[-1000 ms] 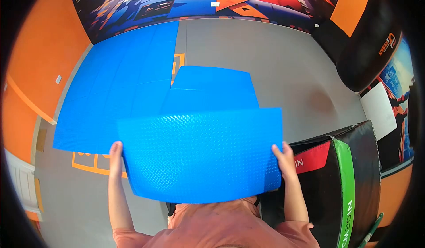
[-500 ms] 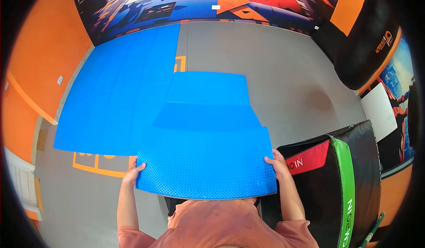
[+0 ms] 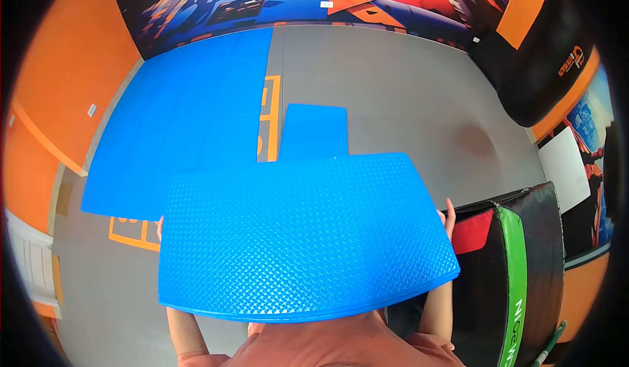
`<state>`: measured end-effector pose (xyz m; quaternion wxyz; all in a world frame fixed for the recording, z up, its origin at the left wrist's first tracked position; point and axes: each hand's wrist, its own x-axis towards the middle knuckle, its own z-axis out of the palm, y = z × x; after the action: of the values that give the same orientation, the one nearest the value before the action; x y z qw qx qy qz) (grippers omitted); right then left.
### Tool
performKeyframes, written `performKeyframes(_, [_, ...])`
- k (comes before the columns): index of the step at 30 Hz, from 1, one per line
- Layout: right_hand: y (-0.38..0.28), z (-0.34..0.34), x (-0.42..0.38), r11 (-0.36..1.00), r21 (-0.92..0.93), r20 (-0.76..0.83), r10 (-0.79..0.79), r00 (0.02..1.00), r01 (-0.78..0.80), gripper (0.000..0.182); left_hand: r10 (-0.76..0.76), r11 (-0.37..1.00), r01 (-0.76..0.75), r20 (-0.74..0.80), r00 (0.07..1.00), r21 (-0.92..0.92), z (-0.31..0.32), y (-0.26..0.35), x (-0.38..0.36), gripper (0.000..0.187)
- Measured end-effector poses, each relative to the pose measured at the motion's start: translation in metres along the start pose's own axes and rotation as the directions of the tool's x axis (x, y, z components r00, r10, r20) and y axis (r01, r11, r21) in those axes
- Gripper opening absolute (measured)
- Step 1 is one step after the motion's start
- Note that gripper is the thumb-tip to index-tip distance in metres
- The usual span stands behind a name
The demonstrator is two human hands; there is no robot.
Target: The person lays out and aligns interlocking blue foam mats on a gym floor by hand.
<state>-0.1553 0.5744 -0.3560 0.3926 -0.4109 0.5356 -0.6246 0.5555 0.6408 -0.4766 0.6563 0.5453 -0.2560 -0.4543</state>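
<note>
A blue textured folding mat is held up in front of my chest, its near edge showing several stacked layers. My left hand grips its left edge, with only a bit of the fingers showing past the side. On the opposite edge, my right hand holds the mat, its fingers pointing up along the side while the palm is hidden underneath. Beyond the mat's far edge, a flat blue panel shows over the grey floor; where it meets the held mat is covered.
Blue matting covers the floor at left, beside orange floor markings. Close by my right arm stands a black padded block with green and red strips. A muralled wall closes off the back, and an orange wall the left.
The held mat has come up closer to me and now looks larger, hiding most of my hands. The sloping middle section behind it no longer shows.
</note>
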Motion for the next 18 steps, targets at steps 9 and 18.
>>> performKeyframes(9, [0.025,-0.019,0.014,0.871,-0.353,0.259,-0.26,0.93,0.342,0.04,0.135,0.874,-0.237,0.255,0.957,0.424,0.045,0.058,-0.051,0.05])
performKeyframes(18, [0.035,0.015,0.021,0.968,-0.121,0.211,0.243,0.947,-0.222,0.042,-0.121,0.932,0.098,0.044,0.992,0.349,0.061,0.05,-0.053,0.066])
